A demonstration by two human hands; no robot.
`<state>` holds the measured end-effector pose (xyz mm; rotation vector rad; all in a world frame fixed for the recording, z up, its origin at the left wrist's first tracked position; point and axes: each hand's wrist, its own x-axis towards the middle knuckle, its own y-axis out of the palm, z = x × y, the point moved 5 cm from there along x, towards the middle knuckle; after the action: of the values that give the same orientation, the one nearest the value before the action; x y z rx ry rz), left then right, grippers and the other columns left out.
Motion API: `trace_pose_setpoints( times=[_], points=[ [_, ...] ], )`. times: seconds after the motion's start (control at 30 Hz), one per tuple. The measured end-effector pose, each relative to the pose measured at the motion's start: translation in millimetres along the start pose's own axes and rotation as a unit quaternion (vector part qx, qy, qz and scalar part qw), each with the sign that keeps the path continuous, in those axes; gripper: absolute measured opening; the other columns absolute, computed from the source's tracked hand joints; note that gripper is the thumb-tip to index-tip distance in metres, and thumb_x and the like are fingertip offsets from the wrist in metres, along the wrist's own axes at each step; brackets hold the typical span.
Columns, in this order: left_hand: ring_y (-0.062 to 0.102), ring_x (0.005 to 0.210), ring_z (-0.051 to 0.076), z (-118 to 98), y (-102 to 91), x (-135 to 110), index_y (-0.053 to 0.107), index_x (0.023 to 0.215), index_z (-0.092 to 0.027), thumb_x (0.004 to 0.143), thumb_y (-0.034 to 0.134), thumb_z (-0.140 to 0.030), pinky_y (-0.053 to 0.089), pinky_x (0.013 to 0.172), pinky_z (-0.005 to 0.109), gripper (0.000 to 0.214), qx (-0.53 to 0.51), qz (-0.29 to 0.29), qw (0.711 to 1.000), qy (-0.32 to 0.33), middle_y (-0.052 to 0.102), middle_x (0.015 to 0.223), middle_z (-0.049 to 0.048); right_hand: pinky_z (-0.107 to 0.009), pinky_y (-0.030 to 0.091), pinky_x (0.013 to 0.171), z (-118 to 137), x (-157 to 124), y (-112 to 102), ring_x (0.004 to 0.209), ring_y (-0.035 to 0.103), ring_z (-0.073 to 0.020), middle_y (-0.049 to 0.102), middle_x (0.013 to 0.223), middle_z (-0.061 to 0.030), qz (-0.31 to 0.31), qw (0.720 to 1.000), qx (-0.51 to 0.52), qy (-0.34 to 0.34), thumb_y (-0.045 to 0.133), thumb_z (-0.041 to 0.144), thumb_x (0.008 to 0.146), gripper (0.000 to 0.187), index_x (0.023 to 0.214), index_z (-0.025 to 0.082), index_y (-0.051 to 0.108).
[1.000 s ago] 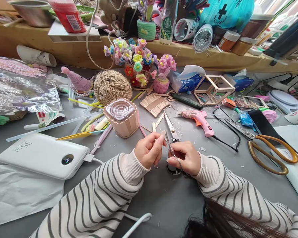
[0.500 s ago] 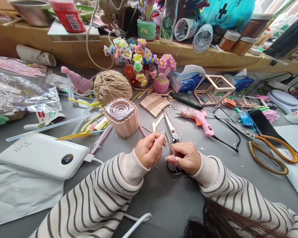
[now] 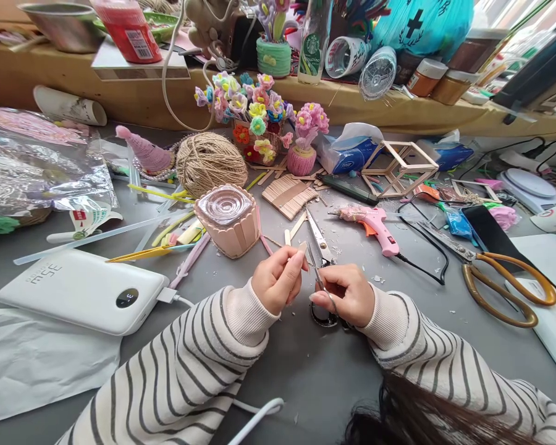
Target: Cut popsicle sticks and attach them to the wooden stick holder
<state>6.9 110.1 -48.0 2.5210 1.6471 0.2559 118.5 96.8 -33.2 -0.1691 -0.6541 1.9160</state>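
Centrally, our left hand pinches a small, pale, wooden-looking piece between thumb and fingers, above the tabletop. Our right hand is closed around slim metal scissors, blades close beside the piece; we cannot tell whether they touch. Larger scissors lie beneath. For a clean trim, we'd best hold the piece firmly, keep fingertips clear of the blades and snip in small bites.
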Motion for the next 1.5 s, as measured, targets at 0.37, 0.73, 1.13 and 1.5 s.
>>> trace_pose_setpoints(
  times=[0.37,0.73,1.13,1.5],
  points=[
    [0.044,0.038,0.007,-8.9,-3.4,1.1,0.056,0.081,-0.013,0.078,0.046,-0.043,0.035,0.04,0.02,0.032,0.037,-0.052,0.998,0.005,0.049,0.044,-0.0034,-0.019,0.03,0.038,-2.1,1.8,-3.5,0.036,0.034,-0.0058,0.043,0.037,0.0026,-0.049,0.998,-0.031,0.008,0.044,0.047,0.08,0.048,0.043,0.018,0.037],
    [0.041,0.043,0.007,-8.7,-13.4,4.1,0.058,0.089,-0.014,0.083,0.039,-0.042,0.034,0.046,0.022,0.035,0.102,-0.101,0.987,0.067,0.04,0.049,-0.0046,-0.018,0.029,0.038,-1.8,2.0,-4.5,0.036,0.033,-0.0051,0.043,0.037,0.0027,-0.059,0.998,-0.017,0.022,0.042,0.049,0.08,0.049,0.043,0.016,0.042],
    [0.053,0.037,0.01,-7.8,2.3,2.7,0.044,0.074,-0.016,0.079,0.046,-0.043,0.043,0.043,0.021,0.028,-0.042,0.015,0.998,-0.051,0.058,0.041,-0.0031,-0.02,0.03,0.04,-2.7,-2.1,2.5,0.042,0.035,-0.0071,0.045,0.043,0.0009,0.005,1.0,0.021,0.018,0.034,0.067,0.073,0.058,0.051,0.015,0.047],
    [0.052,0.035,0.009,-6.9,9.1,2.8,0.042,0.075,-0.016,0.082,0.041,-0.04,0.04,0.04,0.019,0.025,-0.055,0.06,0.996,-0.043,0.057,0.04,-0.0034,-0.022,0.037,0.047,-4.9,-2.1,7.2,0.048,0.046,-0.0103,0.053,0.049,-0.0028,0.034,0.999,0.031,0.008,0.028,0.068,0.074,0.06,0.053,0.015,0.047]
  ],
)
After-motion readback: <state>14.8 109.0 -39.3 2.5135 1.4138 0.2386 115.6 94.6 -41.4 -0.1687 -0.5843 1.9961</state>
